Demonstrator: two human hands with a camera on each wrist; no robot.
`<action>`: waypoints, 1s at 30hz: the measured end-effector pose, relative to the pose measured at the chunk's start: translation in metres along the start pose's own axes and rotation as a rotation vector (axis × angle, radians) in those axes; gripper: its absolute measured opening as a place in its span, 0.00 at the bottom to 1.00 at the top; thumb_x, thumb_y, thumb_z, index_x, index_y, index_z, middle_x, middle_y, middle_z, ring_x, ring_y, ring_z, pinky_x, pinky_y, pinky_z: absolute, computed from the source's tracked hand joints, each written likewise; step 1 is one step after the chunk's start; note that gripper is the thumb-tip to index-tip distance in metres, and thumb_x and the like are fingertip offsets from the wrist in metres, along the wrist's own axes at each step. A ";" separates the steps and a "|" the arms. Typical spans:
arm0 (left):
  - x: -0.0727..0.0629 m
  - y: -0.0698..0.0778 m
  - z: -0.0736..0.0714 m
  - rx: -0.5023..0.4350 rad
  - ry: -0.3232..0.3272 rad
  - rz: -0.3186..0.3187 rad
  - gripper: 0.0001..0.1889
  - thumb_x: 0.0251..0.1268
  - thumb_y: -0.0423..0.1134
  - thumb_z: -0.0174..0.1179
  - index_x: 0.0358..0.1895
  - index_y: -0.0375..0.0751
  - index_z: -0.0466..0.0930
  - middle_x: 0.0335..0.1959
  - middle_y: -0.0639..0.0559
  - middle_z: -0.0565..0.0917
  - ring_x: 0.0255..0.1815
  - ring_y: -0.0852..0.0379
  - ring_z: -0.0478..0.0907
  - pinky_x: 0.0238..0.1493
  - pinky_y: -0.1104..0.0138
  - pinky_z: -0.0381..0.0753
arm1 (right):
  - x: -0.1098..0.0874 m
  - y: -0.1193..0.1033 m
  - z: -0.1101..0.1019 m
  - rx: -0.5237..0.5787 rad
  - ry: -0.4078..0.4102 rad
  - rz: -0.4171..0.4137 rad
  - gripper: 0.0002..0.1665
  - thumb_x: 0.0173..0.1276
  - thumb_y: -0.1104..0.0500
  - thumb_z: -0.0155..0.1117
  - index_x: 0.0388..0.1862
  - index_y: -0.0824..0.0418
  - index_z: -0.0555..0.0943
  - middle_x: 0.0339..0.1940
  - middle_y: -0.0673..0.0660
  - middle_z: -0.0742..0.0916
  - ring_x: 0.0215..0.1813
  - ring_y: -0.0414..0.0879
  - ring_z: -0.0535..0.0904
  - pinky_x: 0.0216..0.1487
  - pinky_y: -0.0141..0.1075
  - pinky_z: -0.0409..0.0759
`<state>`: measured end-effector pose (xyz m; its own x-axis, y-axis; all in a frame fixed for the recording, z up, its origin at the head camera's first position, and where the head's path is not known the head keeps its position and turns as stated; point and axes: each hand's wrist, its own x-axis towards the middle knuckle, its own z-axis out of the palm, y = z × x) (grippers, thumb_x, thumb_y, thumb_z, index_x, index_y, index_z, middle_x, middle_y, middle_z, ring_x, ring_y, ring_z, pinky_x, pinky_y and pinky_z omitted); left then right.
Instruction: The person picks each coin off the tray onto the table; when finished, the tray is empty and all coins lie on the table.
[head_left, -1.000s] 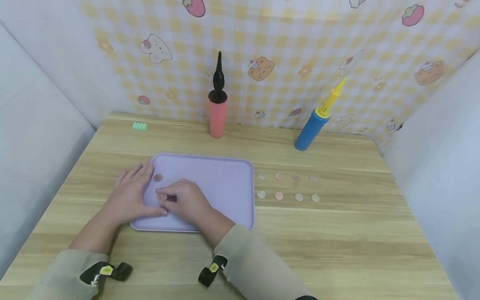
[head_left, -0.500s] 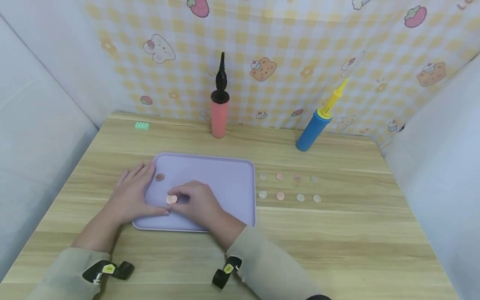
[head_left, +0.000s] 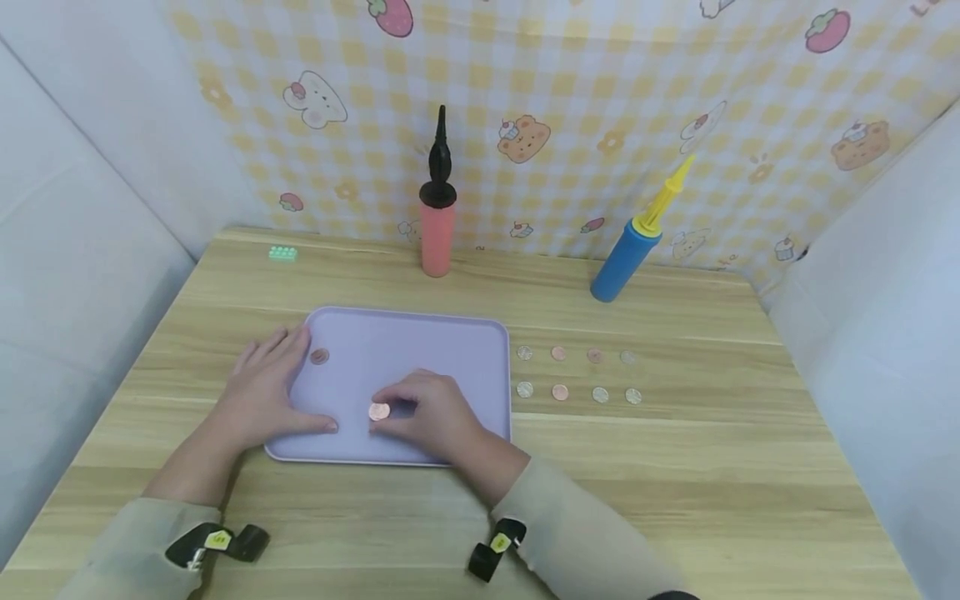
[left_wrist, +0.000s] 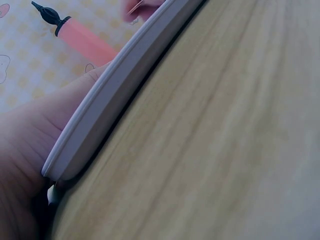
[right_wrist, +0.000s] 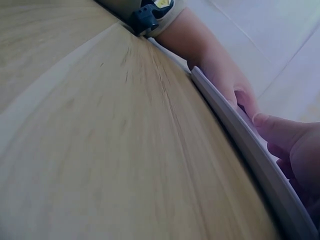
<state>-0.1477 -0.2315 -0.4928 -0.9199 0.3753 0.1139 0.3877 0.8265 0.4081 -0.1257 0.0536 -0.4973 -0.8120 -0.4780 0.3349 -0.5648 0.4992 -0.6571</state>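
In the head view, a lilac tray [head_left: 450, 337] lies on the wooden table. My left hand [head_left: 266, 396] rests over its left rim, fingers straight and thumb stretched out inside the tray. Over the middle of the tray, the thumb and fingers of my right hand [head_left: 431, 408] pinch a copper-coloured coin [head_left: 379, 412]. Another brown coin [head_left: 319, 356] lies in the tray's upper left, near my left fingers. The left wrist view shows the tray's side wall [left_wrist: 107, 92] against my left hand [left_wrist: 30, 135]. From the right wrist, my right hand [right_wrist: 292, 145] appears partly behind the tray wall.
Right of the tray, several silver and copper coins [head_left: 560, 392] lie in two rows. A pink pump with a black top [head_left: 437, 237] stands behind the tray. A blue and yellow pump [head_left: 626, 260] leans at the back right. A green toy brick [head_left: 282, 253] sits back left.
My right hand has moved right across the tray, away from my left hand, carrying the pinched coin. The left hand and the other coins have stayed in place.
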 end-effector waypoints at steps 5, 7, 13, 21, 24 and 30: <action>0.000 0.000 0.001 -0.002 -0.005 -0.006 0.80 0.36 0.76 0.81 0.84 0.25 0.48 0.83 0.26 0.56 0.83 0.23 0.49 0.79 0.30 0.37 | -0.014 0.011 -0.011 0.019 0.055 -0.026 0.19 0.53 0.55 0.91 0.44 0.55 0.95 0.37 0.46 0.92 0.42 0.34 0.84 0.48 0.25 0.81; 0.000 0.000 0.001 -0.003 -0.007 -0.008 0.80 0.36 0.76 0.80 0.84 0.25 0.48 0.83 0.26 0.56 0.82 0.23 0.49 0.79 0.30 0.37 | -0.018 0.015 -0.015 0.004 0.073 -0.038 0.19 0.52 0.55 0.91 0.44 0.55 0.95 0.38 0.46 0.93 0.42 0.35 0.85 0.49 0.26 0.82; 0.000 -0.002 0.003 0.004 0.006 0.006 0.80 0.36 0.76 0.81 0.83 0.24 0.49 0.83 0.25 0.57 0.82 0.22 0.50 0.79 0.29 0.38 | -0.026 0.022 -0.024 -0.090 0.108 -0.100 0.19 0.54 0.53 0.90 0.44 0.55 0.94 0.39 0.47 0.93 0.43 0.38 0.86 0.50 0.30 0.83; 0.000 -0.004 0.004 -0.005 0.008 0.016 0.79 0.37 0.76 0.80 0.83 0.24 0.50 0.83 0.26 0.56 0.82 0.22 0.49 0.79 0.29 0.37 | -0.038 0.024 -0.038 -0.241 0.175 -0.232 0.14 0.57 0.55 0.88 0.39 0.56 0.93 0.34 0.46 0.92 0.41 0.41 0.86 0.50 0.32 0.83; 0.001 -0.004 0.004 -0.004 0.005 0.016 0.79 0.37 0.76 0.80 0.83 0.24 0.50 0.83 0.26 0.56 0.83 0.22 0.49 0.79 0.29 0.37 | -0.043 0.024 -0.043 -0.260 0.198 -0.268 0.13 0.57 0.56 0.88 0.38 0.57 0.92 0.33 0.46 0.91 0.41 0.42 0.86 0.51 0.32 0.84; 0.000 -0.004 0.003 -0.001 -0.001 0.006 0.79 0.37 0.76 0.80 0.83 0.24 0.49 0.83 0.26 0.56 0.83 0.23 0.48 0.80 0.30 0.36 | -0.051 0.030 -0.051 -0.296 0.223 -0.220 0.16 0.56 0.54 0.89 0.40 0.57 0.93 0.36 0.47 0.93 0.44 0.43 0.87 0.53 0.33 0.85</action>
<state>-0.1492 -0.2339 -0.4974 -0.9175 0.3805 0.1159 0.3932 0.8238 0.4083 -0.1090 0.1299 -0.4994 -0.6608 -0.4446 0.6047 -0.7196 0.6043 -0.3421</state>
